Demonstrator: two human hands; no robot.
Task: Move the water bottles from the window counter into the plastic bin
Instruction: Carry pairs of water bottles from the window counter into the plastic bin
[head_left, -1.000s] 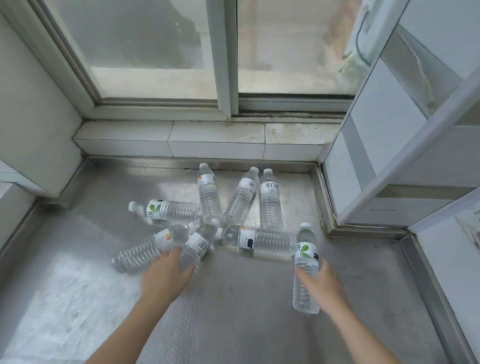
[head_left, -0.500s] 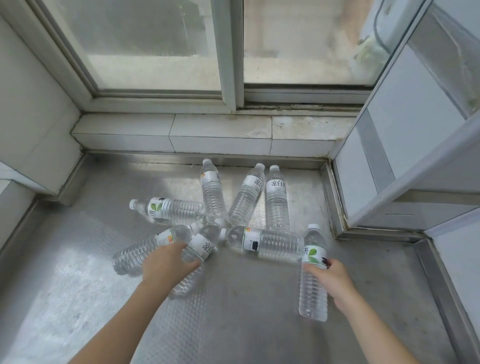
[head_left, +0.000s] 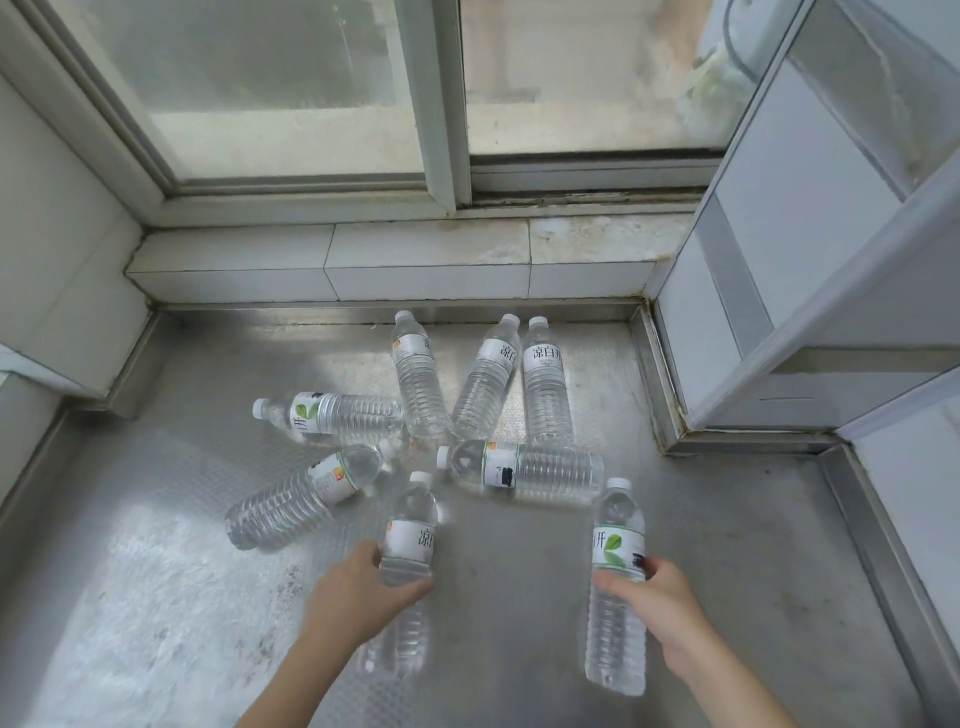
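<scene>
A: What do we have in each hand?

B: Our left hand (head_left: 358, 597) has its fingers (head_left: 410, 590) closed around the middle of one water bottle (head_left: 408, 551), cap pointing away from us. Our right hand (head_left: 660, 603) grips a second bottle (head_left: 615, 587) just below its leaf label, cap also pointing away.

A: And the others?

B: Six more lie on their sides on the metal desk (head_left: 727, 571). Three fan out near the tiled ledge (head_left: 415, 260) under the window (head_left: 291, 88): one to the left (head_left: 418, 384), a slanted one in the middle (head_left: 485, 382), and one on the right (head_left: 545, 384), those last two nearly touching at the caps. Another (head_left: 332, 415) points left, one (head_left: 301, 499) slants down to the left, and one (head_left: 524, 470) lies crosswise just beyond the bottle in our right hand.

A: The bin?

B: We cannot see it from here.
</scene>
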